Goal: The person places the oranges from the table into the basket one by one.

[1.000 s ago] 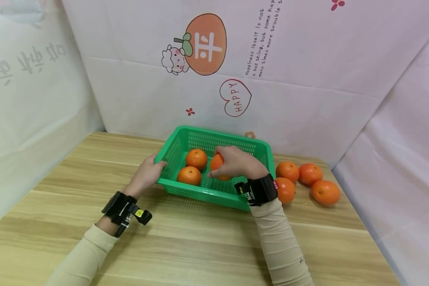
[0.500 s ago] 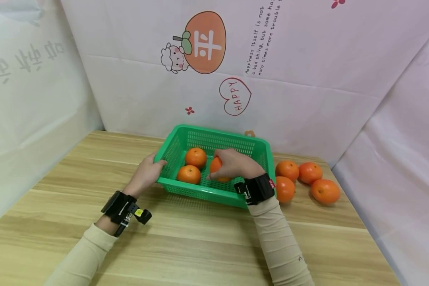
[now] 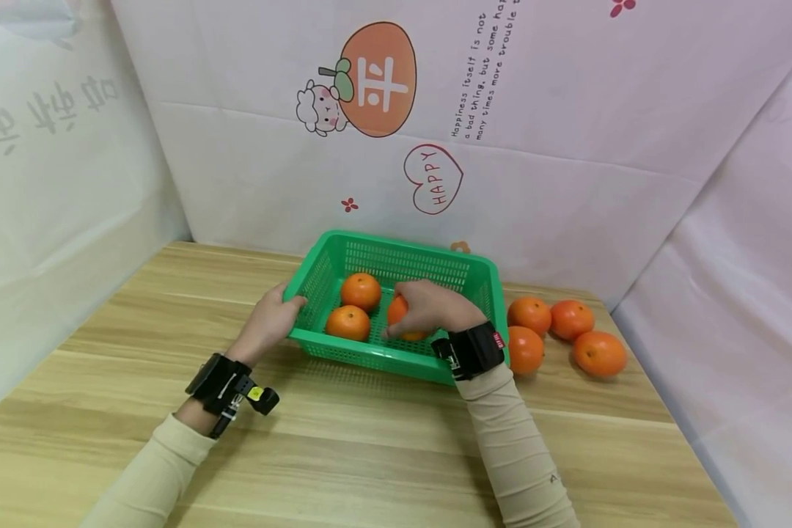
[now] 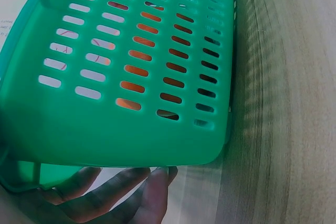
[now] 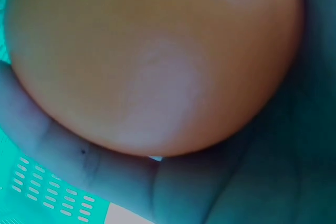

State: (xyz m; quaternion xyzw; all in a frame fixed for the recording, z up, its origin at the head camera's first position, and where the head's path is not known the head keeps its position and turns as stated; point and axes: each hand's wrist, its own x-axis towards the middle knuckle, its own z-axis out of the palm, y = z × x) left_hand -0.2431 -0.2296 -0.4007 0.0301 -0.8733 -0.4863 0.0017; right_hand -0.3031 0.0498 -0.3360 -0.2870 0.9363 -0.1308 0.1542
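Note:
A green plastic basket [image 3: 396, 361] with slotted walls stands on the wooden table. My left hand [image 3: 273, 320] grips its left end, thumb over the rim; in the left wrist view the fingers [image 4: 152, 198] show past the edge of the slotted wall [image 4: 105, 129]. Inside the basket my right hand [image 3: 435, 306] holds a smooth round orange fruit [image 3: 397, 311], which fills much of the right wrist view, cupped by fingers and palm. Two similar fruits, a rear one [image 3: 361, 292] and a front one [image 3: 347, 323], sit in the basket's left half.
Several more orange fruits [image 3: 600, 354] lie on the table [image 3: 343, 455] just right of the basket, one close to its right wall [image 3: 525, 350]. A printed white cloth [image 3: 251, 176] hangs behind, with cloth walls on both sides.
My right hand has sunk slightly deeper into the basket with the fruit. The left hand keeps its grip on the basket, and the other fruits stay put.

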